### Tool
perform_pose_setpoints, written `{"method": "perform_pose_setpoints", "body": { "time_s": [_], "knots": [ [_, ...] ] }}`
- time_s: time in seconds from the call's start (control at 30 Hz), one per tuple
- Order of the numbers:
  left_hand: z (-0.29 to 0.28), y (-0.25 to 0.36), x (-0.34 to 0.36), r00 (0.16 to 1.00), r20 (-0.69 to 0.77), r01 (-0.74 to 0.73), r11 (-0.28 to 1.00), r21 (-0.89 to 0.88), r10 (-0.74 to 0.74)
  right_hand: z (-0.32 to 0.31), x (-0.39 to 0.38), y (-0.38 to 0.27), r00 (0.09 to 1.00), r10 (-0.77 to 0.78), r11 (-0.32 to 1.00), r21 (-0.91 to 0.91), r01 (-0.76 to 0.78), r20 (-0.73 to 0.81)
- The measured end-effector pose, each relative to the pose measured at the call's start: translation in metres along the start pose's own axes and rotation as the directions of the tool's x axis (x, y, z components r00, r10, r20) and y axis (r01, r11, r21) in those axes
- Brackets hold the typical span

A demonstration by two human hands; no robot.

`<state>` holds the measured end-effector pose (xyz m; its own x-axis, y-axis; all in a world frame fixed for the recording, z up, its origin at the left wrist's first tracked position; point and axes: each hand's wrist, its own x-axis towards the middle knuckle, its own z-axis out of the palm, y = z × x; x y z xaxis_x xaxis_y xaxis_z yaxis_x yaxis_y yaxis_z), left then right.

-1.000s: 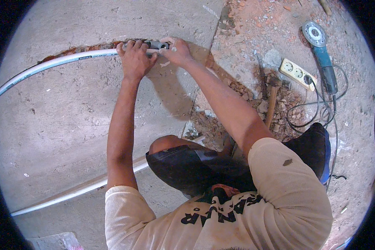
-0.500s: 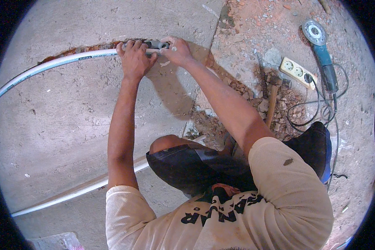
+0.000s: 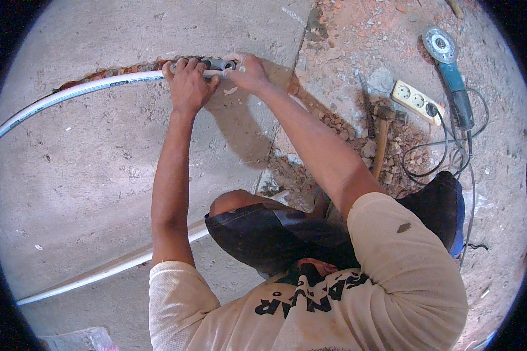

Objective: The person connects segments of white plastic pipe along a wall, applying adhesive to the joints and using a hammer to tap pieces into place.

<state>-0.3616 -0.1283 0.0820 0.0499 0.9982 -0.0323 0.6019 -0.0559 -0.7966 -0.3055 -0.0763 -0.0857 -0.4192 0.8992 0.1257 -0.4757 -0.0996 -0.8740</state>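
Observation:
A long white pipe [image 3: 99,88] runs bowed across the rough grey wall, along a chiselled groove [image 3: 123,69] that shows red brick. My left hand [image 3: 191,85] is closed over the pipe near its right end, with its fingers curled over the top edge. Just to the right, my right hand [image 3: 249,73] pinches a grey pipe fitting [image 3: 221,64] with a round opening, at the groove's right end. The pipe's tip lies directly below the fitting, between my hands. My fingers hide how pipe and fitting meet.
On the right lie an angle grinder [image 3: 451,76], a cream power strip [image 3: 417,102] with a plug in it, and looped black cable [image 3: 418,174]. A hammer [image 3: 383,140] rests on brick rubble [image 3: 339,126]. Lower left, another white pipe [image 3: 99,272] runs along the wall's foot.

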Motion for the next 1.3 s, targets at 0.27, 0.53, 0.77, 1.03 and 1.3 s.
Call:
{"method": "perform_pose_setpoints", "body": {
  "time_s": [0.27, 0.53, 0.77, 1.03, 1.3],
  "knots": [
    [0.007, -0.002, -0.002, 0.992, -0.122, -0.041, 0.995, -0.094, 0.029, -0.010, -0.004, 0.007, 0.977, -0.142, 0.978, -0.176, 0.113, -0.161],
    [0.014, -0.005, -0.016, 0.994, -0.106, 0.000, 1.000, -0.024, -0.002, -0.115, -0.053, 0.029, 0.924, 0.308, 0.668, -0.639, -0.380, -0.227],
    [-0.001, 0.002, 0.004, 0.999, 0.035, 0.009, 0.999, -0.042, -0.008, -0.190, -0.069, 0.101, 0.901, 0.355, 0.380, -0.842, -0.383, -0.249],
    [0.007, 0.000, -0.013, 0.997, -0.067, -0.027, 0.997, -0.069, 0.023, -0.299, -0.051, -0.055, 0.644, -0.587, 0.490, -0.849, -0.200, -0.491],
    [0.008, -0.004, -0.003, 0.988, -0.144, -0.074, 0.995, -0.066, 0.064, -0.461, -0.120, -0.081, 0.593, 0.093, 0.113, -0.584, -0.804, -0.799]
  ]
}}
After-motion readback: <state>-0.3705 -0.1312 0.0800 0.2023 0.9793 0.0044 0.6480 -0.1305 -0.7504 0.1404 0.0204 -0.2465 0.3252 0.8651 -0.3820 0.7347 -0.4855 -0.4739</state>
